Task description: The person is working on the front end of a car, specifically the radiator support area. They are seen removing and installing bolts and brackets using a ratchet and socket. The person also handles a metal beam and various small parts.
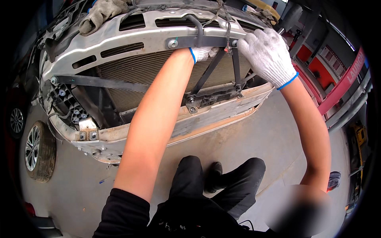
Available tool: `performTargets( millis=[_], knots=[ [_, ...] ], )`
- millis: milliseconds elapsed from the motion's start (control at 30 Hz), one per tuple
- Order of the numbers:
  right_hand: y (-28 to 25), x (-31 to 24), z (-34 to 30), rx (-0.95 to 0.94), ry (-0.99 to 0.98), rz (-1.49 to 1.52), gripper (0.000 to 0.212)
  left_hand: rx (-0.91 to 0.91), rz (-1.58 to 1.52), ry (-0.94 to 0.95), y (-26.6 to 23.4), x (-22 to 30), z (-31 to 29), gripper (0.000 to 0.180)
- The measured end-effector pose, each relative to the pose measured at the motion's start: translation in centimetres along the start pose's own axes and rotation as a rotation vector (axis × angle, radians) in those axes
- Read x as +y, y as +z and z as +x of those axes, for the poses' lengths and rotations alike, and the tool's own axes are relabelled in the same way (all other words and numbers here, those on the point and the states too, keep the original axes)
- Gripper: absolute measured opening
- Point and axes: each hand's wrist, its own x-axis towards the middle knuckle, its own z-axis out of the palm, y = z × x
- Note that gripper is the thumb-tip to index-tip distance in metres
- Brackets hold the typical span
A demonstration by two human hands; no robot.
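Note:
My left hand [204,53], in a white knit glove with a blue cuff, reaches in under a dark metal crossbar [186,42] at the front of a stripped car. Its fingers look curled and are partly hidden behind the bar and a black brace [209,73]. My right hand [266,55], gloved alike, is closed at the bar's right end, beside a bolt [234,43]. What it grips, if anything, is hidden in the fist. Another bolt [172,43] shows at the bar's left end. Behind the braces lies a finned radiator [131,83].
A dirty grey work glove [102,16] is on the car's upper frame. A dark strut [99,82] crosses the radiator's left side. The bumper beam [198,127] runs below. A loose wheel [39,150] is on the floor at left; a red lift arm [343,85] stands at right.

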Motion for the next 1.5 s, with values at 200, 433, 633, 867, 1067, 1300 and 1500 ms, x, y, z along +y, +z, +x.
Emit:
performTargets(
  millis=[200,433,633,867,1067,1300,1500],
  knots=[
    [-0.3,-3.6,0.3,-0.212,1.326,1.873,0.047,-0.005,0.187,0.087,-0.9,-0.5,-0.3,0.020],
    [0.4,0.0,0.3,0.172,0.020,0.139,0.020,-0.145,0.149,0.053,-1.4,-0.5,0.2,0.020],
    [0.5,-3.5,0.3,-0.018,1.116,1.470,0.041,-0.053,0.018,-0.020,-0.9,0.1,-0.7,0.018],
    [-0.1,-0.6,0.3,0.096,0.171,0.344,0.020,-0.044,-0.073,-0.040,-0.8,0.1,-0.1,0.015],
    [0.0,-4.5,0.8,0.026,1.266,1.727,0.028,-0.060,-0.007,-0.004,-2.1,-0.2,0.4,0.015],
    [0.4,-1.7,-0.1,0.127,0.275,0.378,0.018,-0.024,0.096,0.015,-0.9,-0.7,-0.2,0.017],
    [0.0,-4.7,0.5,-0.008,1.408,1.959,0.031,-0.084,-0.033,0.034,-0.5,-0.2,-1.4,0.009]
  ],
)
